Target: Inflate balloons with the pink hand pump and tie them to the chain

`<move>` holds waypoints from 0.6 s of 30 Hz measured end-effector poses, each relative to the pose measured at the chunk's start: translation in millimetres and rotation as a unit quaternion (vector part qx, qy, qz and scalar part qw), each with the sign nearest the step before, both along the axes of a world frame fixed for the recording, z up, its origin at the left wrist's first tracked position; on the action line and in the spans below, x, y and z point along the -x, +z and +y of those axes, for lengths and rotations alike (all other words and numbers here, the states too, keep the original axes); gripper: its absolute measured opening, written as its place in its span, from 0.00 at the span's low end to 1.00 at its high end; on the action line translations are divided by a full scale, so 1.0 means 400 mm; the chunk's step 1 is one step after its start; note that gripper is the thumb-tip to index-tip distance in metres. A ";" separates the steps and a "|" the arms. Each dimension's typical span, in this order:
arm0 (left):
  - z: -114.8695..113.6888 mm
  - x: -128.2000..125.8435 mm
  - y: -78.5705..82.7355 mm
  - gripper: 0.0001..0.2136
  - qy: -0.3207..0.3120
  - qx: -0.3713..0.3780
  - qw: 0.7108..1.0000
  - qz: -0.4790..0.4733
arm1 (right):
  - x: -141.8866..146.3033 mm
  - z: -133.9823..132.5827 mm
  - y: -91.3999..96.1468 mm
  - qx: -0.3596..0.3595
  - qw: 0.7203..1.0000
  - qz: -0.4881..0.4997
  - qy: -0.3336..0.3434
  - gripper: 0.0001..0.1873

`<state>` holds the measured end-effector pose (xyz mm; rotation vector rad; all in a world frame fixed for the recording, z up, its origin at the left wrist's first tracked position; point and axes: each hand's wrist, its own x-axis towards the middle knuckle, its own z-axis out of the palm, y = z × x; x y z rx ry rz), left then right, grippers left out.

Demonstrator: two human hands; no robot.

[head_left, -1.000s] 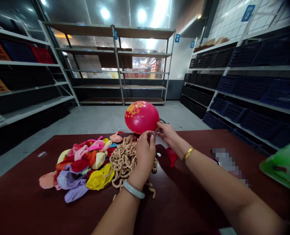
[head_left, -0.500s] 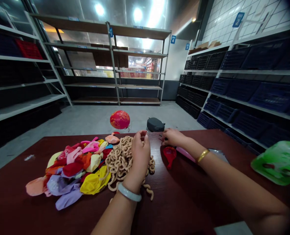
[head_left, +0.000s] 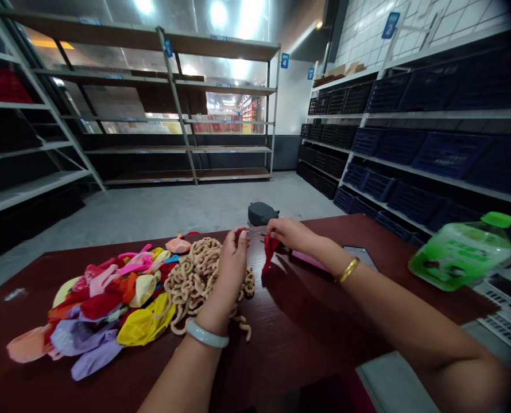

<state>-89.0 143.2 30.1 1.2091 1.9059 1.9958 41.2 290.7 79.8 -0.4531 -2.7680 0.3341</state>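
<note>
My right hand (head_left: 287,234) pinches a limp red balloon (head_left: 268,250) and holds it hanging above the dark red table (head_left: 307,338). My left hand (head_left: 232,265) hovers over a heap of beige rubber rings (head_left: 193,281), its fingers curled with the tips close together near the balloon; nothing shows between them. To the left of the rings lies a pile of flat balloons (head_left: 104,304) in several colours. A pale bangle is on my left wrist and a gold one on my right.
A green plastic bottle (head_left: 462,258) lies at the right of the table. A phone (head_left: 361,257) and a pink object (head_left: 309,259) sit behind my right wrist. A dark pump-like object (head_left: 262,213) is at the far edge. Shelving racks line the room.
The inflated red balloon left my hands, flew off past the far edge and is gone from view. My right hand then picked up a limp red balloon from the table.
</note>
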 end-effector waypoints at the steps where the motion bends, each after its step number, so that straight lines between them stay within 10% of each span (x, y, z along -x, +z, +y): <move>1: 0.005 -0.005 -0.005 0.18 -0.031 0.005 0.999 -0.017 | -0.001 -0.006 0.015 0.002 1.000 0.008 0.002 0.08; 18: -0.027 -0.098 0.016 0.17 -0.346 0.160 0.876 -0.295 | -0.012 -0.004 0.103 0.034 0.998 0.047 -0.024 0.07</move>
